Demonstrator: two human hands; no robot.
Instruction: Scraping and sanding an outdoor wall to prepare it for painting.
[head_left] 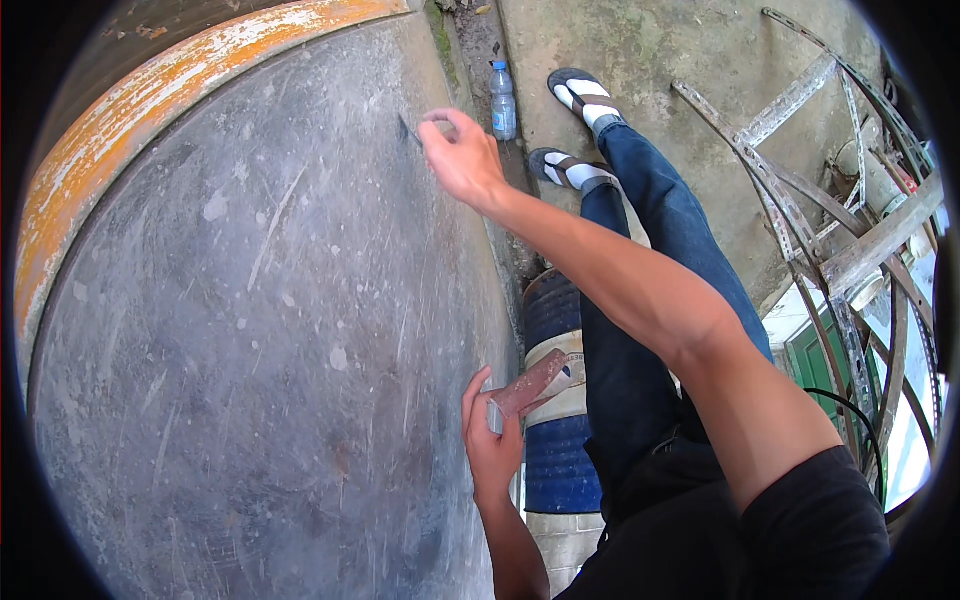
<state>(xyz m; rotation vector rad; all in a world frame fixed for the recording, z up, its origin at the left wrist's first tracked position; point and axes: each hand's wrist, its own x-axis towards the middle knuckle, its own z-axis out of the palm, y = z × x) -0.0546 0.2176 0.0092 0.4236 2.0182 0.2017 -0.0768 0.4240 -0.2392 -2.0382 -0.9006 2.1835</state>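
My right hand (pixel 466 165) is curled near the top right edge of a grey, scuffed surface (pixel 250 330). Its fingers pinch a small thin dark piece (pixel 407 129), which meets the surface; its kind is not clear. Lower down, next to the same edge, my left hand (pixel 492 455) grips a folded sheet of reddish-brown sandpaper (pixel 535 384). A pale grey edge shows between the left fingers. Scratches and pale spots mark the grey surface.
A worn yellow-orange border (pixel 90 160) curves along the surface's left side. Beyond its right edge are a plastic bottle (pixel 502 103) and a blue-and-white drum (pixel 562 465). My sandalled feet (pixel 585 95) stand on concrete. A metal and wood frame (pixel 790 100) stands at the right.
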